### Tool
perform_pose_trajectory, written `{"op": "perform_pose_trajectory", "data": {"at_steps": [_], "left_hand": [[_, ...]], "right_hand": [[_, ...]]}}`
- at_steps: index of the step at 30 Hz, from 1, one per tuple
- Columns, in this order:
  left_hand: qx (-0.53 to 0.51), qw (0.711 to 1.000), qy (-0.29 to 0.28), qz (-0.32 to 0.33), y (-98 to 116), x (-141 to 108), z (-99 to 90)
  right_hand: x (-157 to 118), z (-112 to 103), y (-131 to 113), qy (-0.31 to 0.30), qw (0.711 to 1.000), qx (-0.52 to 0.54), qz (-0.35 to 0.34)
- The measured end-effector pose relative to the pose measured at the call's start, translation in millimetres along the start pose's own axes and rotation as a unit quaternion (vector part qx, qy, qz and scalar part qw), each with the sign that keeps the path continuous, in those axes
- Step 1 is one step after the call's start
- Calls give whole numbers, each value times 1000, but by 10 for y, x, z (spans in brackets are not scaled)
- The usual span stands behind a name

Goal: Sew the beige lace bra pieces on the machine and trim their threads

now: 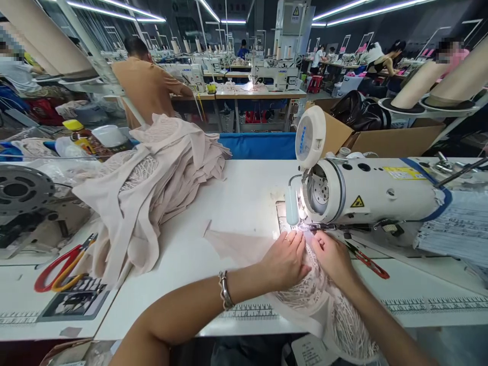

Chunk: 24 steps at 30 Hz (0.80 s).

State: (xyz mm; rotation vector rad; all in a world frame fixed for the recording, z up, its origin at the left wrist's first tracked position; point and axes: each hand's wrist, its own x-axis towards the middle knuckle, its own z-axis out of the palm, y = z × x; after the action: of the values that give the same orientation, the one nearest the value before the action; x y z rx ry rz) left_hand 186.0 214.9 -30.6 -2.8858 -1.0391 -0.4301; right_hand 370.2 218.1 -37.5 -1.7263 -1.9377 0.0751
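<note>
A pale pink lace garment piece [305, 300] lies under the needle area of the white sewing machine [366, 190] and hangs over the table's front edge. My left hand [285, 259] rests on the fabric just left of the needle, its fingers stretched out and pressing the cloth flat. On the other side, my right hand [333, 254] has its fingers curled in on the fabric edge close to the presser foot. The lit needle area is partly hidden by my fingertips. A thin strip of the fabric trails leftward across the white tabletop.
A heap of pink garment pieces [160, 173] sits on the left. Scissors [63, 269] with red and orange handles lie near it. Red thread snips [368, 260] are right of my right hand. Behind stand a cardboard box [396, 140] and co-workers at other machines.
</note>
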Motion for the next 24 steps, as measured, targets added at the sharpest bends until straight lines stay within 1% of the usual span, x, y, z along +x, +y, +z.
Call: {"op": "perform_pose_trajectory", "data": {"at_steps": [2,5,11,15,18,20,24], "left_hand": [[44,999,26,8,35,-62,58],[73,996,41,26,56,-107,100],[40,998,36,26,31,-72,106],[61,995,66,35,16,-75,152],[68,994,81,41,4,-80,164],[67,994,80,45,-3,-79,158],[60,994,69,55,-12,-73,156]], "right_hand": [[-3,-5,-34,5,1000,-9,-5],[-25,-7,-74,10,1000,-13,-17],[-73,-2,-80,23,998,-14,-49],[-70,16,-76,35,997,-16,-60],[-68,22,-83,62,995,-21,-80],[-76,26,-86,78,993,-24,-90],[-109,37,-83,80,990,-35,-111]]}}
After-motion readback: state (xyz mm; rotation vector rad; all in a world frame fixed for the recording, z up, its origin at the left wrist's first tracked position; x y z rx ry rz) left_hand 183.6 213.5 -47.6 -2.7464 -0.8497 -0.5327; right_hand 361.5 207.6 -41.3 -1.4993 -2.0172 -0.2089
